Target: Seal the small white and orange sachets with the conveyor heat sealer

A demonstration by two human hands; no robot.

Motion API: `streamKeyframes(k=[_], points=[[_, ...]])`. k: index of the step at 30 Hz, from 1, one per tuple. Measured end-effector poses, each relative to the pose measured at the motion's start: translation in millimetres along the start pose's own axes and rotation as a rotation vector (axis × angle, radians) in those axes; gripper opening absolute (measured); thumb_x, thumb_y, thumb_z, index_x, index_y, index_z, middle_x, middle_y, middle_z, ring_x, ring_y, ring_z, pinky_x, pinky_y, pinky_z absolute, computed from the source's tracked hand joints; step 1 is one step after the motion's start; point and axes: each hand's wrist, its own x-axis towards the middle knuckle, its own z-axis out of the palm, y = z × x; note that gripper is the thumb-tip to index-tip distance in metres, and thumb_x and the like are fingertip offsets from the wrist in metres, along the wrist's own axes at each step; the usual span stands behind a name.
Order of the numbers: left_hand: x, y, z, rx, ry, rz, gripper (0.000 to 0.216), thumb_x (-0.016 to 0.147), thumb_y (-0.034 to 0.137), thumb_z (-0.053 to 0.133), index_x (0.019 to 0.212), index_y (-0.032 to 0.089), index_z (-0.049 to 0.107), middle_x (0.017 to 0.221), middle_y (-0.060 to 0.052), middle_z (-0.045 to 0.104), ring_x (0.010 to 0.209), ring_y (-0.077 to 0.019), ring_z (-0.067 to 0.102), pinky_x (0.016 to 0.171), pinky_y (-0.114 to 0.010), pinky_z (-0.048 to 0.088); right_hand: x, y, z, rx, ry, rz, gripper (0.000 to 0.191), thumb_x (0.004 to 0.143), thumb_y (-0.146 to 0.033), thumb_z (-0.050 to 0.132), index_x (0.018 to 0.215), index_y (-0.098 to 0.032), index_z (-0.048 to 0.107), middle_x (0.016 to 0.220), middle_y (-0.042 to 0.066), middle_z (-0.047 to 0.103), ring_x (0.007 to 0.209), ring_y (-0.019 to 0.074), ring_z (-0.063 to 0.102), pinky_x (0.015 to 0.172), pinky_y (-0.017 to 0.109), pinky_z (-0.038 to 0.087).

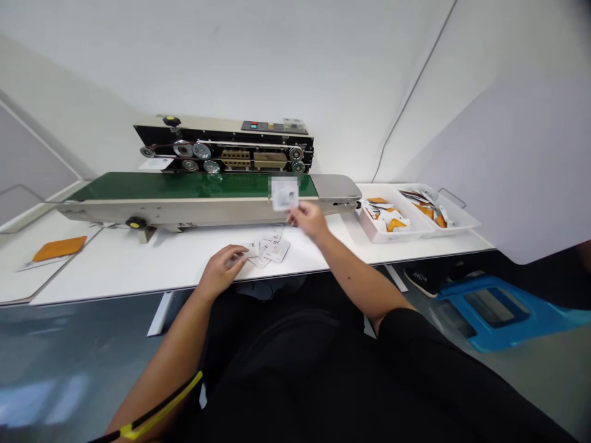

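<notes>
My right hand (310, 220) is closed on the lower right corner of a small white packet (285, 198), holding it up in front of the sealing machine's green belt. Part of that packet is blurred out. Below it, several white printed packets (276, 249) lie overlapping on the white table. My left hand (222, 269) rests at the table's front edge with fingers bent and thumb apart. Its fingertips touch the left side of this loose pile, and I see no packet lifted in it.
A band sealing machine (263, 159) with rollers stands behind its green conveyor belt (184, 184). Another white packet (157, 163) lies at its left end. Orange packets (60, 248) are stacked far left. Two white bins (378, 235) (468, 224) at right hold orange and white packets. A blue stool (508, 335) stands lower right.
</notes>
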Motion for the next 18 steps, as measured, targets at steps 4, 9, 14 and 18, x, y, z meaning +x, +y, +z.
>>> streamKeyframes(k=[4,9,14,18], points=[[0,-1,1,0.017,0.026,-0.001,0.034,0.098,0.051,0.058,0.113,0.023,0.072,0.113,-0.009,0.075,0.093,-0.0238,0.071,0.091,-0.039,0.059,67,-37,-53,0.225,0.315,0.086,0.021,0.101,-0.036,0.059,0.089,-0.019,0.062,0.066,-0.002,0.063,0.052,0.0082,0.055,0.048,0.016,0.039],[0,-1,-1,0.022,0.049,0.002,0.034,0.098,0.051,0.058,0.111,0.023,0.072,0.113,-0.009,0.075,0.092,-0.0236,0.071,0.09,-0.038,0.058,123,-45,-82,0.349,0.331,0.427,0.015,0.099,-0.02,0.053,0.084,-0.017,0.054,0.058,0.0,0.057,0.046,0.009,0.05,0.042,0.015,0.038],[1,-3,-2,0.028,0.047,-0.001,0.036,0.098,0.053,0.057,0.109,0.023,0.072,0.111,-0.009,0.076,0.091,-0.0236,0.071,0.088,-0.037,0.059,143,-40,-70,0.379,0.217,0.567,0.017,0.1,-0.014,0.044,0.087,-0.016,0.054,0.055,0.001,0.055,0.046,0.0109,0.048,0.04,0.014,0.039],[1,-7,-1,0.034,0.041,0.005,0.036,0.098,0.053,0.056,0.111,0.023,0.072,0.114,-0.01,0.076,0.096,-0.025,0.071,0.09,-0.039,0.059,152,-42,-60,0.271,0.092,0.598,0.018,0.101,-0.015,0.046,0.083,-0.017,0.053,0.056,0.001,0.054,0.046,0.0108,0.048,0.04,0.014,0.036]])
